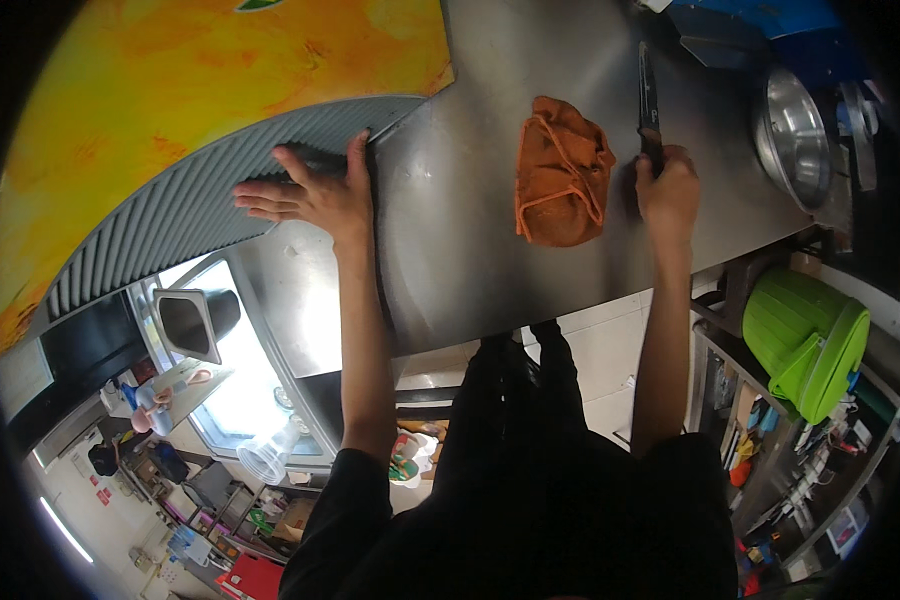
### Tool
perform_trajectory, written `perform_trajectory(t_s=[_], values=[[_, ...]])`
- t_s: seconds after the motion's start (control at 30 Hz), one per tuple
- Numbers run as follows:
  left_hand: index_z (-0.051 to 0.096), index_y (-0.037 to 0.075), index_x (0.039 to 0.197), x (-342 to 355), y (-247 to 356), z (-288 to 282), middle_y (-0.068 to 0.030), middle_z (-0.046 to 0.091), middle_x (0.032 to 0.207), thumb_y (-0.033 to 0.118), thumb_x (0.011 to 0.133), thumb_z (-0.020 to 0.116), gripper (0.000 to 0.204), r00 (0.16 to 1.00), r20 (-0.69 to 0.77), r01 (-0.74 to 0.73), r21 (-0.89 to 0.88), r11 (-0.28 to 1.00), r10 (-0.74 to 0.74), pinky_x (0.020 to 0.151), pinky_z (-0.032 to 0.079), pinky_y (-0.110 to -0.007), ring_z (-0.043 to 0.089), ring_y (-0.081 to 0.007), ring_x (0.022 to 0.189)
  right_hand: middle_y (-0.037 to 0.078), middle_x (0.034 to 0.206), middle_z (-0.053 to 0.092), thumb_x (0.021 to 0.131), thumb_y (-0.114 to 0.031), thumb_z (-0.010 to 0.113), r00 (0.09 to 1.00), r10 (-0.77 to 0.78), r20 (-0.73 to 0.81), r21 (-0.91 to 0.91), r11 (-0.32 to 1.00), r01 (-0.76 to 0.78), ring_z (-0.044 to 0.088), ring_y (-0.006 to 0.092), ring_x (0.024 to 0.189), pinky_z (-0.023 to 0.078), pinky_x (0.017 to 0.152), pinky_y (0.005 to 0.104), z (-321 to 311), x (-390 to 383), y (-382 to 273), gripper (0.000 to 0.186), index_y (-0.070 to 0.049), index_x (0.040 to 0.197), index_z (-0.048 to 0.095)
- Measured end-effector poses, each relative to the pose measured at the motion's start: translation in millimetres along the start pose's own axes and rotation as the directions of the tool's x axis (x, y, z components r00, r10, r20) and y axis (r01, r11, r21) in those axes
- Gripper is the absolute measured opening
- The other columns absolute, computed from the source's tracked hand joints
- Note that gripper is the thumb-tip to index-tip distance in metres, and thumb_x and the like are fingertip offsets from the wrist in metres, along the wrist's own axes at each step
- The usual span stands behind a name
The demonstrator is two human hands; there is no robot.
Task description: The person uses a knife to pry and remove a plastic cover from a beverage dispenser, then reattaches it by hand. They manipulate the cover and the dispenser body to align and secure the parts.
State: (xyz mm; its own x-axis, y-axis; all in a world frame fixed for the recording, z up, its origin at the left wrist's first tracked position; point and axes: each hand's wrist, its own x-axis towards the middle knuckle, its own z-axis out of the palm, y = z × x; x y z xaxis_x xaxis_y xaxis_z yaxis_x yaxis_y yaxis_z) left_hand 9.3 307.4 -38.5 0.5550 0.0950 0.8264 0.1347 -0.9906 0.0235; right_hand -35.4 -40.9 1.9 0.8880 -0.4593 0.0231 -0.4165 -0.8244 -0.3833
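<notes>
My right hand (pixel 668 195) is closed round the dark handle of a knife (pixel 649 95), whose blade points away from me over the steel counter (pixel 450 225). Left of that hand, and apart from it, lies a crumpled orange-brown cloth (pixel 562 175). My left hand (pixel 320 195) is spread open with its thumb up, at the grey ribbed strip (pixel 170 220) below a yellow-orange panel. No object shows in its fingers. Whether the palm rests on the strip or hovers by it, I cannot tell.
A steel bowl (pixel 793 140) stands at the counter's right end. Below it on the right is a green bucket (pixel 810 335) above crowded shelves. At lower left, a steel container (pixel 187 325) and clear plastic cups (pixel 267 455) sit near a brightly lit surface.
</notes>
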Motion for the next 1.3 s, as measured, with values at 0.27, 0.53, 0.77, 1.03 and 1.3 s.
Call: perform_trajectory(t_s=[0.27,0.53,0.77,1.03,1.3], values=[[0.010,0.020,0.143,-2.1,-0.3,0.1,-0.0299,-0.013,0.142,0.069,0.066,0.060,0.104,0.999,-0.033,-0.009,-0.017,1.000,0.009,0.098,-0.001,-0.066,-0.014,-0.0479,0.130,0.015,0.084,0.058,0.080,-0.006,0.058,0.955,-0.091,0.284,0.559,0.825,-0.087,0.059,0.0248,0.074,0.046,0.068,0.0318,-68.8,-121.9,-47.4,0.026,0.002,0.103,0.050],[0.005,0.021,0.143,-3.5,-2.2,1.4,-0.0289,-0.014,0.141,0.071,0.062,0.062,0.111,1.000,-0.012,-0.006,0.021,1.000,0.007,0.095,0.006,-0.071,-0.011,-0.0511,0.129,0.017,0.091,0.061,0.081,-0.015,0.060,0.944,-0.264,0.197,0.567,0.816,0.109,0.061,0.0323,0.079,0.048,0.068,0.0380,-4.8,-144.3,-91.6,0.031,-0.002,0.109,0.055],[0.005,0.021,0.143,-4.2,-2.6,0.6,-0.0286,-0.015,0.141,0.070,0.062,0.062,0.111,1.000,-0.005,-0.012,0.024,1.000,0.012,0.096,0.005,-0.070,-0.012,-0.0507,0.129,0.017,0.092,0.061,0.081,-0.014,0.060,0.951,-0.247,0.184,0.625,0.777,0.081,0.062,0.0323,0.078,0.048,0.067,0.0379,11.0,-142.8,-95.9,0.030,-0.002,0.108,0.056],[0.006,0.019,0.143,-3.9,-2.2,1.1,-0.0276,-0.014,0.142,0.069,0.063,0.062,0.110,1.000,-0.018,-0.021,0.027,0.999,0.021,0.096,0.006,-0.070,-0.011,-0.0499,0.130,0.017,0.092,0.061,0.081,-0.014,0.060,0.954,-0.267,0.138,0.647,0.753,0.118,0.061,0.0327,0.078,0.048,0.067,0.0378,18.4,-144.7,-91.5,0.029,-0.001,0.107,0.056],[0.007,0.018,0.143,-4.4,-2.8,2.6,-0.0277,-0.013,0.142,0.072,0.063,0.059,0.110,0.999,-0.027,-0.019,0.036,0.999,0.020,0.096,0.006,-0.070,-0.010,-0.0498,0.130,0.018,0.091,0.060,0.079,-0.011,0.062,0.952,-0.274,0.136,0.662,0.740,0.118,0.061,0.0320,0.079,0.047,0.069,0.0368,24.4,-144.1,-91.2,0.030,0.001,0.106,0.055]])
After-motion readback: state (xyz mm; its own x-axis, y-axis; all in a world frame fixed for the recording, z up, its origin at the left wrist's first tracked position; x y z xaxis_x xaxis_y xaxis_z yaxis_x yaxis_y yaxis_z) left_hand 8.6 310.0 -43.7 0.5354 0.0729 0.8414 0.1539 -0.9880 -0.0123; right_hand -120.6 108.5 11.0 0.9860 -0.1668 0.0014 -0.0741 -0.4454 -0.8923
